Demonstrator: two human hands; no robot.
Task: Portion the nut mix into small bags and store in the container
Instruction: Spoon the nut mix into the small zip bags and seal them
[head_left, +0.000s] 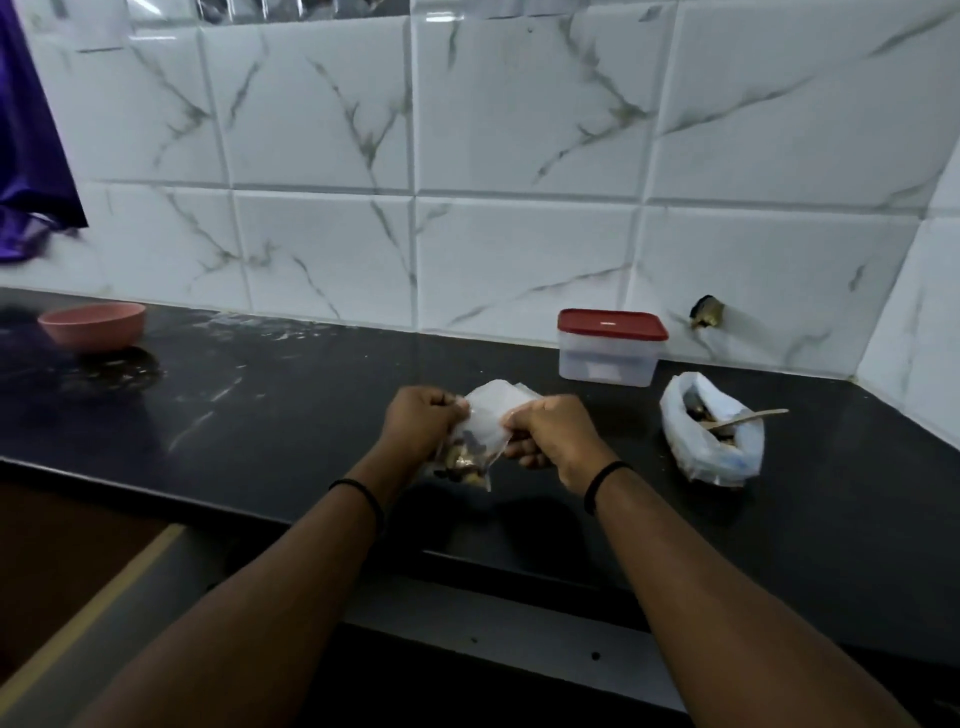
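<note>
A small clear bag (480, 439) with nuts in its bottom hangs above the black counter (270, 395). My left hand (422, 421) pinches its top left edge and my right hand (553, 434) pinches its top right edge. More flat clear bags (501, 392) lie just behind my hands. To the right stands the large white bag of nut mix (714, 441), open, with a wooden spoon (753, 415) sticking out. The clear container (609, 349) with a red lid sits shut against the wall.
A pink bowl (93, 325) stands at the far left of the counter near a wet patch. Purple cloth (31, 145) hangs at the upper left. The tiled wall (467, 156) runs behind and turns a corner at the right.
</note>
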